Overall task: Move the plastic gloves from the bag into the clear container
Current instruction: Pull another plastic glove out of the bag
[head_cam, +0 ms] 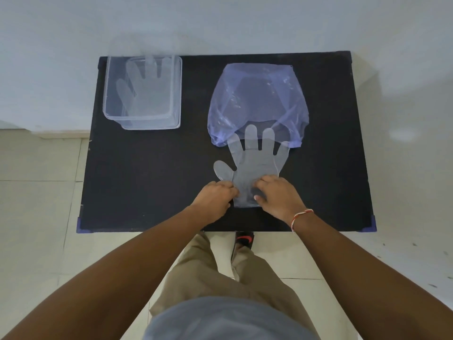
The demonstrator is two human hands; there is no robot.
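A clear plastic glove (255,165) lies flat on the black table (147,173), fingers pointing away, its fingertips overlapping the open mouth of a translucent blue-violet bag (257,99). My left hand (215,195) pinches the glove's cuff at its left edge. My right hand (279,195) grips the cuff on its right side. At the table's back left stands the clear container (109,104), with another clear glove (144,92) lying inside it, its fingers reaching the far wall.
The small black table stands against a pale wall (220,25), over a tiled floor (36,204). Its near corners carry blue caps (372,223). My legs and a dark shoe (242,241) are just below the table's front edge.
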